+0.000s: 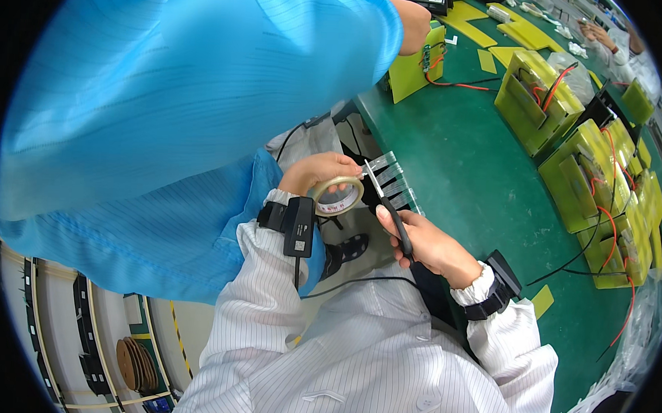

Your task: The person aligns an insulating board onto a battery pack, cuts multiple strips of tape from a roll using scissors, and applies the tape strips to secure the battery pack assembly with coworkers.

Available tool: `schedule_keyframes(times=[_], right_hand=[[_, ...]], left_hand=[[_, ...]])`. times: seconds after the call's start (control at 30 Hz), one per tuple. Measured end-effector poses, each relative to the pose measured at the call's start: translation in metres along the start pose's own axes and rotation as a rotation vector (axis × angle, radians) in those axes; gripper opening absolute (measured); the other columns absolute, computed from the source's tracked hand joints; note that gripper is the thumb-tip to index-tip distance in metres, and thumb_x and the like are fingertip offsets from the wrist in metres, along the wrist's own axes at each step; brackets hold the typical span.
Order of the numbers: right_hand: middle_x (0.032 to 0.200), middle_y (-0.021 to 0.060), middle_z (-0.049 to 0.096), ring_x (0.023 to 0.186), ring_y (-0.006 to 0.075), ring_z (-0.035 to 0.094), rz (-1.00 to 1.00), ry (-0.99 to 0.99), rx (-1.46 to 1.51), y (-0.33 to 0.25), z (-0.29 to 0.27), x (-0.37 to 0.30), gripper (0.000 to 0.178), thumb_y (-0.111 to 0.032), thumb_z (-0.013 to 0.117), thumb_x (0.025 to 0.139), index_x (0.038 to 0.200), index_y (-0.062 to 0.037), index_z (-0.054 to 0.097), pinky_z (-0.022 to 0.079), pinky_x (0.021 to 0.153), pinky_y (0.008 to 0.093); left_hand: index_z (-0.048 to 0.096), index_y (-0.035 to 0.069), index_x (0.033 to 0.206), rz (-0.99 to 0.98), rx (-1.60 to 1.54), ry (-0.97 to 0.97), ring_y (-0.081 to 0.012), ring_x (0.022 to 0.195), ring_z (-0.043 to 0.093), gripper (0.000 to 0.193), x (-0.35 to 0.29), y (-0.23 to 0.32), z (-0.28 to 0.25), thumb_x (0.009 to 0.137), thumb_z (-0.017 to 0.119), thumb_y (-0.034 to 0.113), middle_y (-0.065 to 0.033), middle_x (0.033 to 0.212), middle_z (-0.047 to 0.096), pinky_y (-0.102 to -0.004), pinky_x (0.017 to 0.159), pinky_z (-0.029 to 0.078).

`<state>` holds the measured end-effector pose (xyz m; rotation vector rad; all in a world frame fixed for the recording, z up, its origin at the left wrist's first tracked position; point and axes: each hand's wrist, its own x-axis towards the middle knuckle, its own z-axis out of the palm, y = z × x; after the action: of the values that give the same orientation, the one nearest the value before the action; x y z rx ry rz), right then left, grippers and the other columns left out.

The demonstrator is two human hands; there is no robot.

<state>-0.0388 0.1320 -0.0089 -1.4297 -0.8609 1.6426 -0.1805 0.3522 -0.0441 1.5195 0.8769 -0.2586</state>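
Black-handled scissors (387,204) held beside a tape roll (338,209)

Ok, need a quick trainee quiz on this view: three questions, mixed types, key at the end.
1. Multiple choice: what does the left hand hold?
a) a pen
b) a tape roll
c) a brush

2. True or false: the right hand holds scissors.

3. Fill in: the clear strips near the blades stick out at the ____ of the green table.

Key: 1 b; 2 true; 3 edge.
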Motion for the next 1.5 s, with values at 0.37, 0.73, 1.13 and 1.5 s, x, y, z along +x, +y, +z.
schedule_keyframes(times=[0.37, 0.73, 1.13, 1.5], right_hand=[[0.052, 0.0027, 0.046, 0.039, 0.0115, 0.048, 0.004, 0.183, -0.056, 0.013, -0.012, 0.004, 0.061, -0.055, 0.057, 0.078, 0.080, 0.0061, 0.052, 0.040, 0.035, 0.0239], [0.100, 0.0082, 0.054, 0.088, 0.0128, 0.050, -0.073, -0.152, 0.145, -0.012, -0.020, -0.096, 0.062, -0.048, 0.041, 0.089, 0.124, 0.0025, 0.031, 0.043, 0.068, 0.0217], [0.097, 0.0099, 0.056, 0.083, 0.0124, 0.052, -0.165, 0.068, 0.327, 0.015, -0.049, -0.110, 0.055, -0.050, 0.029, 0.091, 0.106, 0.0005, 0.045, 0.045, 0.067, 0.0236], [0.095, 0.0083, 0.056, 0.080, 0.0112, 0.051, -0.158, 0.034, 0.349, 0.019, -0.054, -0.104, 0.054, -0.050, 0.034, 0.091, 0.100, 0.0010, 0.049, 0.045, 0.067, 0.0235]], left_hand=[[0.055, 0.005, 0.099, -0.050, 0.216, -0.076, -0.0119, 0.066, 0.058, 0.025, 0.018, 0.026, 0.013, 0.087, 0.048, 0.026, 0.0010, 0.073, 0.059, -0.0221, 0.057, 0.046], [0.053, 0.004, 0.100, 0.059, 0.151, 0.174, -0.0078, 0.051, 0.052, 0.026, -0.022, 0.029, -0.015, 0.088, 0.050, 0.027, -0.0010, 0.065, 0.055, -0.0209, 0.047, 0.042], [0.051, 0.005, 0.095, 0.142, -0.102, 0.068, -0.0054, 0.047, 0.048, 0.022, 0.022, 0.047, 0.005, 0.088, 0.054, 0.025, -0.0016, 0.064, 0.053, -0.0175, 0.042, 0.038], [0.052, 0.003, 0.087, 0.136, -0.153, 0.165, -0.0074, 0.043, 0.047, 0.027, 0.035, 0.031, 0.017, 0.081, 0.063, 0.027, -0.0027, 0.061, 0.054, -0.0206, 0.040, 0.036]])
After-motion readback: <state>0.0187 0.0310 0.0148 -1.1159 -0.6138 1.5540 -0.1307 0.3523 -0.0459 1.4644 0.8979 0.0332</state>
